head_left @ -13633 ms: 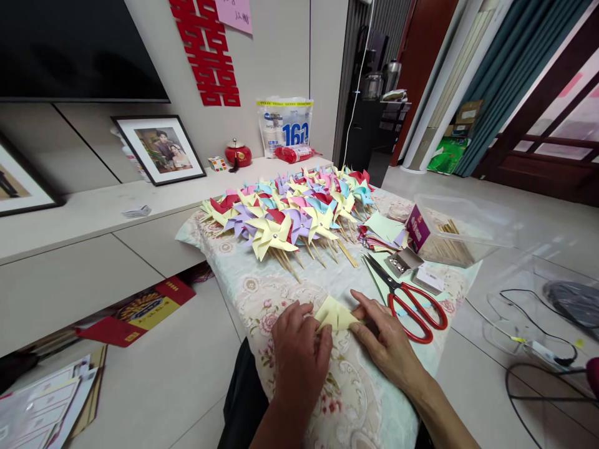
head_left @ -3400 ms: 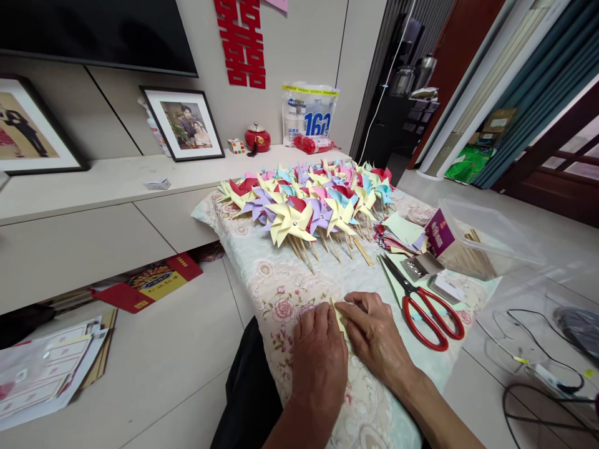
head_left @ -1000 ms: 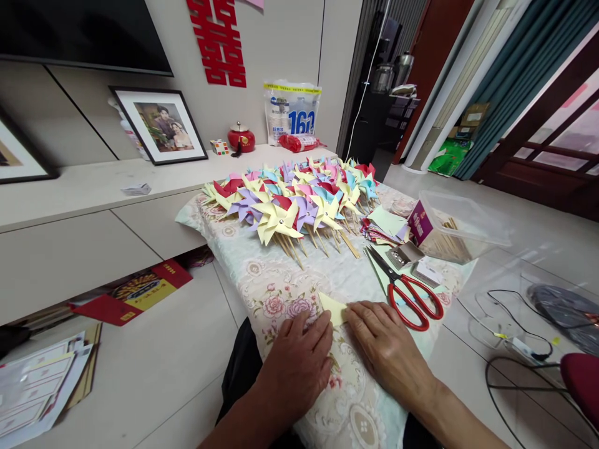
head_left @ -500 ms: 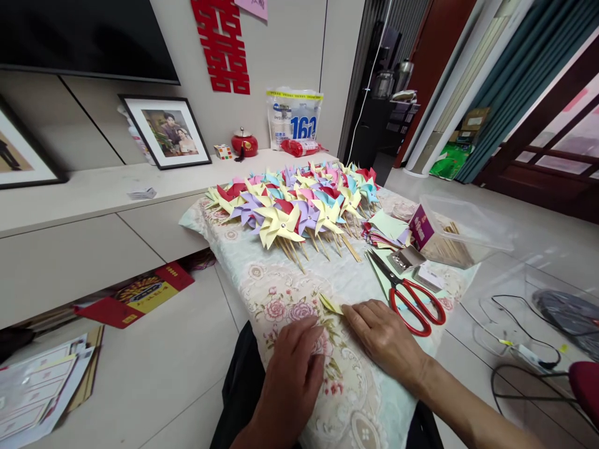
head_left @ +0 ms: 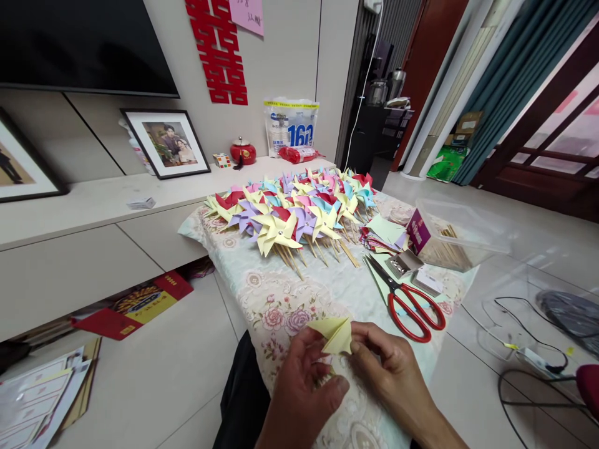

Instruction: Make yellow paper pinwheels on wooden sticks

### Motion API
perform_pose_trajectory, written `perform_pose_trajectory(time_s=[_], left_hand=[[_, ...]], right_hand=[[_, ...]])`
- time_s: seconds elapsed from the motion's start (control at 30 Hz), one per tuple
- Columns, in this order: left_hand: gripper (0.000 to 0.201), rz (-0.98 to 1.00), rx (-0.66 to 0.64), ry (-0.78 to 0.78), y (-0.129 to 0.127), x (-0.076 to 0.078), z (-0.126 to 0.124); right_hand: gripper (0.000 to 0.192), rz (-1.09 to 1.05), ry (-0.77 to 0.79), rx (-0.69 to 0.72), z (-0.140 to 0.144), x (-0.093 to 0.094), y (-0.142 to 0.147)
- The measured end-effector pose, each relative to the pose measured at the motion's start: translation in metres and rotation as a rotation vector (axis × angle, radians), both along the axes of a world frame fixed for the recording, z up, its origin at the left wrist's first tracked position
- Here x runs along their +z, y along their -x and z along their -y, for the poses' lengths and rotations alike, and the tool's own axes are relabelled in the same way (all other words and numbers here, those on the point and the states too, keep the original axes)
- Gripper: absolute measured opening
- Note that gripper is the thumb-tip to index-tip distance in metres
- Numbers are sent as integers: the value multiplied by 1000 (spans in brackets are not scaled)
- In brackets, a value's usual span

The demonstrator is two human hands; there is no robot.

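Note:
A folded piece of pale yellow paper (head_left: 337,337) is raised just above the flowered tablecloth, its flaps standing partly apart. My right hand (head_left: 390,377) pinches it by the right edge between thumb and fingers. On the other side, my left hand (head_left: 309,383) has curled fingers touching the paper's left part from below, while its thumb stands away from them. Scissors with red handles (head_left: 412,308) lie to the right of my right hand. Farther back, many paper pinwheels (head_left: 281,231) on wooden sticks are heaped together, in yellow, purple, red, pink and blue.
Right of the pinwheels are a stack of coloured paper (head_left: 386,232), a small open box of metal fasteners (head_left: 403,264) and a clear plastic bin (head_left: 461,234) with sticks. A low cabinet (head_left: 88,215) runs along the wall. Cables (head_left: 528,318) lie on the floor at right.
The yellow paper has come up off the cloth and its folds have spread. My left hand has moved to the paper's left side; my right hand has turned and now pinches its edge.

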State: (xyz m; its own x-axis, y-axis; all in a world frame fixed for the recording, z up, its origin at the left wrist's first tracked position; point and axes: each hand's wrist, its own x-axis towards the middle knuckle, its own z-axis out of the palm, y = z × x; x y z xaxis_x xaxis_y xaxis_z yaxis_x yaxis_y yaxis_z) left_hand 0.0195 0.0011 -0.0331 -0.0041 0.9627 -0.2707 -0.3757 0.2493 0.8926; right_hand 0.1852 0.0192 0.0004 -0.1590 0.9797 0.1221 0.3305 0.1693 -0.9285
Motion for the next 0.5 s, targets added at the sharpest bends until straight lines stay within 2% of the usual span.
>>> perform_pose_trajectory(time_s=[0.07,0.17,0.33,0.5], left_hand=[[42,85,-74,75,-6,9,-3],[24,191,48,110,-11,20,-8],[22,330,79,147,-15,33,-11],[15,339,32,122,-21,39,-11]], right_hand=[[25,-4,16,23,3,2,3],[24,-65,92,62,9,4,3],[27,-378,311,72,14,2,-1],[36,-551,321,-7,12,-8,7]])
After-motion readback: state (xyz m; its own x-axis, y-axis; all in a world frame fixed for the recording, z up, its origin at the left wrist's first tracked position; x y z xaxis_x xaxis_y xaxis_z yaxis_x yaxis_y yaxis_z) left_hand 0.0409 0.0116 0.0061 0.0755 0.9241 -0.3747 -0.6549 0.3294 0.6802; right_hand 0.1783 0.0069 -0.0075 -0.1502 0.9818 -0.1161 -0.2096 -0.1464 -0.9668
